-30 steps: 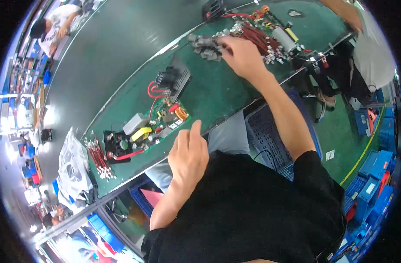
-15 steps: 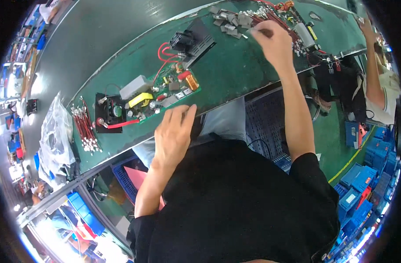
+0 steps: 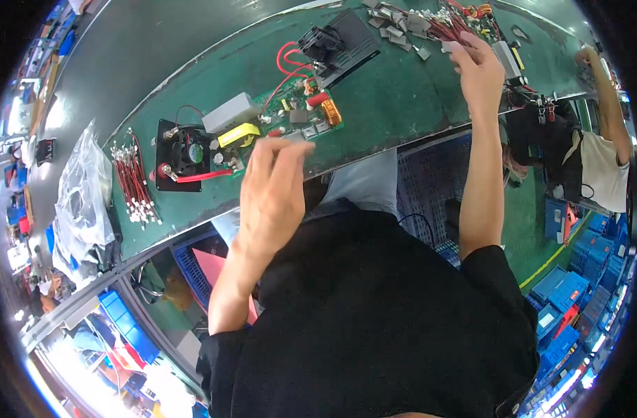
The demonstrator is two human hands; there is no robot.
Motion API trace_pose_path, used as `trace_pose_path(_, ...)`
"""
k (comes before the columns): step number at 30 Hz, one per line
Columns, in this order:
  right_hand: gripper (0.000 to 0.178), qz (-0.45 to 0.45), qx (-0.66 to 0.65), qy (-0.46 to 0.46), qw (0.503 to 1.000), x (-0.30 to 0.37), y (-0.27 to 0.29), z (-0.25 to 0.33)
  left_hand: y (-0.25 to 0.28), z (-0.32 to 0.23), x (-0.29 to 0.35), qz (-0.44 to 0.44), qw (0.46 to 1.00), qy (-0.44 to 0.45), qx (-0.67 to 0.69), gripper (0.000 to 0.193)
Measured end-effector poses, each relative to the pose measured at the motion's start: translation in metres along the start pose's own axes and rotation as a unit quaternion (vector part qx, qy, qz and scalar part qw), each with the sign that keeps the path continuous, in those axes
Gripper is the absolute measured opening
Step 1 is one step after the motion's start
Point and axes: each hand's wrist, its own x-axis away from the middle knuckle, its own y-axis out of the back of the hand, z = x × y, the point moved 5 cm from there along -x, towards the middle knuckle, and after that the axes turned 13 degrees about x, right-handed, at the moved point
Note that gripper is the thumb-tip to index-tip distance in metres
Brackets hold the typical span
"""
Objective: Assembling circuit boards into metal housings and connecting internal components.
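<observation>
Left hand (image 3: 270,198) up by the circuit board (image 3: 297,115), right hand (image 3: 481,73) now clear of the grey pile (image 3: 396,26)
Nearest, the left hand has shifted toward the board's near edge, fingers bent and apart, nothing seen in them; the board lies on the green table (image 3: 402,90); farther off, right fingertips pinch a small grey piece (image 3: 449,47), drawn aside from the pile, so one seems picked out for the work

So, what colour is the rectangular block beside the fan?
The block is grey, best seen in the head view.
</observation>
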Motion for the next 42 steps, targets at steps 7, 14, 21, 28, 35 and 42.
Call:
trace_pose_path(7, 0.019, 0.167, 0.073, 0.276, 0.944, 0.1, -0.034, 0.087, 0.015, -0.001, -0.015, -0.003, 1.0, 0.01, 0.006, 0.021)
trace_pose_path(14, 0.021, 0.166, 0.134, 0.503, 0.837, 0.142, -0.088, 0.107, 0.018, 0.005, -0.004, -0.065, 0.997, 0.025, 0.014, 0.02)
trace_pose_path(21, 0.04, 0.119, 0.174, 0.512, 0.833, 0.146, -0.096, 0.105, 0.021, 0.007, -0.01, -0.114, 0.991, -0.033, -0.055, 0.021)
trace_pose_path(28, 0.057, 0.067, 0.15, 0.462, 0.871, 0.151, -0.089, 0.095, 0.0, 0.021, -0.021, -0.125, 0.991, -0.03, -0.045, 0.016)
trace_pose_path(35, 0.056, 0.062, 0.099, 0.355, 0.927, 0.155, -0.069, 0.063, -0.011, 0.033, -0.015, -0.112, 0.981, -0.051, -0.148, 0.021)
trace_pose_path(42, 0.059, 0.059, 0.092, 0.306, 0.946, 0.16, -0.07, 0.052, -0.013, 0.032, -0.013, -0.174, 0.966, 0.0, -0.193, 0.042)
